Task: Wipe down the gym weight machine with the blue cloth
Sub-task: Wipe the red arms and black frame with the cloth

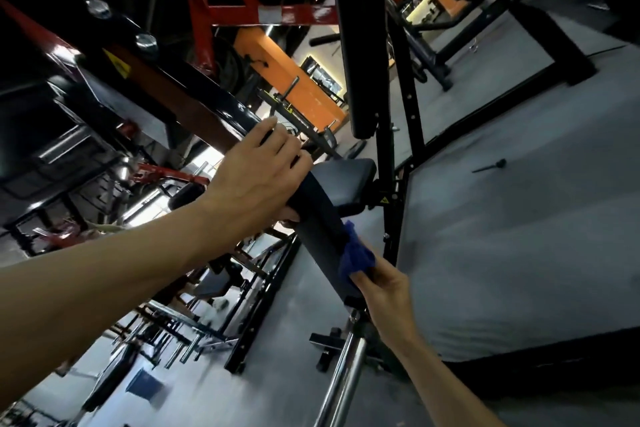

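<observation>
Left hand (256,177): fingers curled over the upper end of the black padded bar (322,236) of the gym weight machine, gripping it. Right hand (384,282): pinches the crumpled blue cloth (356,253), pressed against the bar's lower right edge.

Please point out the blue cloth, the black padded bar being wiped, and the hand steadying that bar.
blue cloth (356,255): head view, middle of the bunched fabric.
black padded bar (320,232): head view, bare pad between the two hands.
left hand (256,180): head view, back of the hand gripping the bar's upper end.
</observation>
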